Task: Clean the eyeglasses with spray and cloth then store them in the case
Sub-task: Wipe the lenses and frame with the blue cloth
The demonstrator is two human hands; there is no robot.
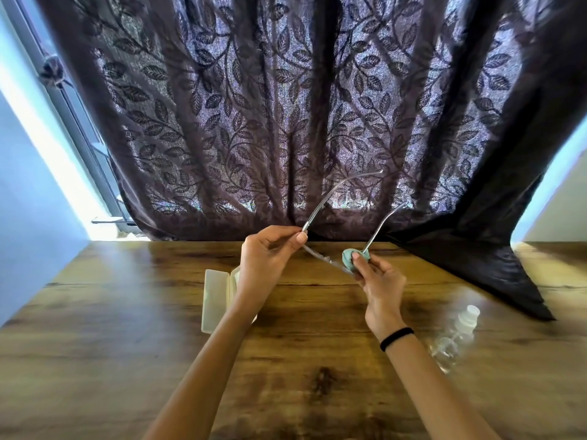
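My left hand (270,255) pinches the eyeglasses (327,201) at the left hinge, holding them above the table with both clear temples pointing up and away. My right hand (376,277) pinches a small teal cloth (349,257) around the right lens. The cream case (216,300) lies open on the wooden table (127,328), partly hidden behind my left forearm. A clear spray bottle (454,338) with a white cap lies to the right of my right wrist.
A dark leaf-patterned curtain (286,106) hangs along the table's far edge, and its right end drapes onto the tabletop (495,271). A pale wall stands to the left.
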